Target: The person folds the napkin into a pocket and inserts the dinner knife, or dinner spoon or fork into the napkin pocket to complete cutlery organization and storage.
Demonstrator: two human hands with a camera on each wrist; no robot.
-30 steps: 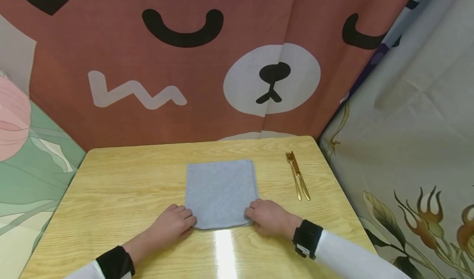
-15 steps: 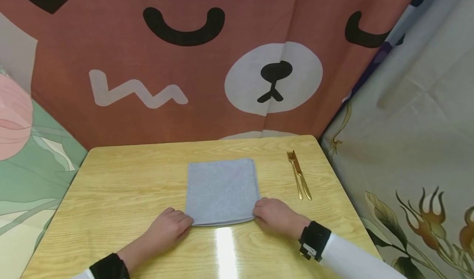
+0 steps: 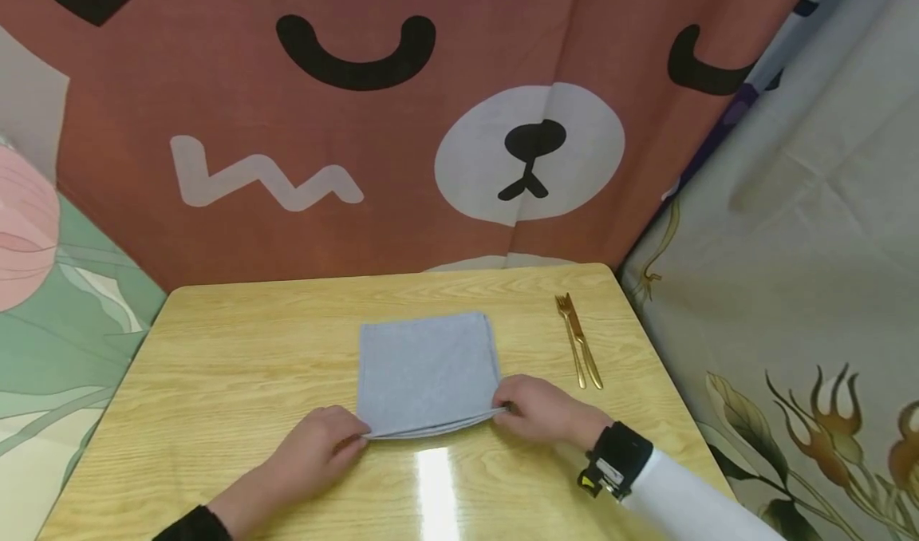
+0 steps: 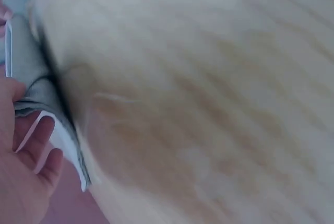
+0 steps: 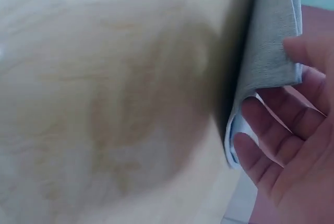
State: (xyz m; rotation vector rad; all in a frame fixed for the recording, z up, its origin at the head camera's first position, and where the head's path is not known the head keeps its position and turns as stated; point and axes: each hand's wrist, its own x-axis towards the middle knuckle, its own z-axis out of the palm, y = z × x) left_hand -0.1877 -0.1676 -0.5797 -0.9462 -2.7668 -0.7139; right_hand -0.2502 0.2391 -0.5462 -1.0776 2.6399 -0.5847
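A folded grey-blue cloth [image 3: 429, 373] lies in the middle of the wooden table, its near edge lifted a little so the layers show. At its near left corner my left hand [image 3: 316, 449] pinches the edge between thumb and fingers. My right hand [image 3: 549, 412] pinches the near right corner. In the left wrist view, the thumb and fingers of the left hand [image 4: 26, 161] hold the raised cloth [image 4: 31, 57]. The right wrist view has the right hand [image 5: 292, 135] with its thumb on the cloth [image 5: 269, 41] and its lower fingers loose beneath.
A gold fork [image 3: 570, 341] and a gold knife [image 3: 585, 341] lie side by side on the table [image 3: 244, 349] toward the right. Behind the table hangs a brown cloth with a bear face [image 3: 529, 154]. A floral curtain [image 3: 790, 286] hangs along the right side.
Both hands have shifted slightly outward at the cloth's near corners. The near edge has come up off the table, and its layers are now more visible. Fork and knife stay put.
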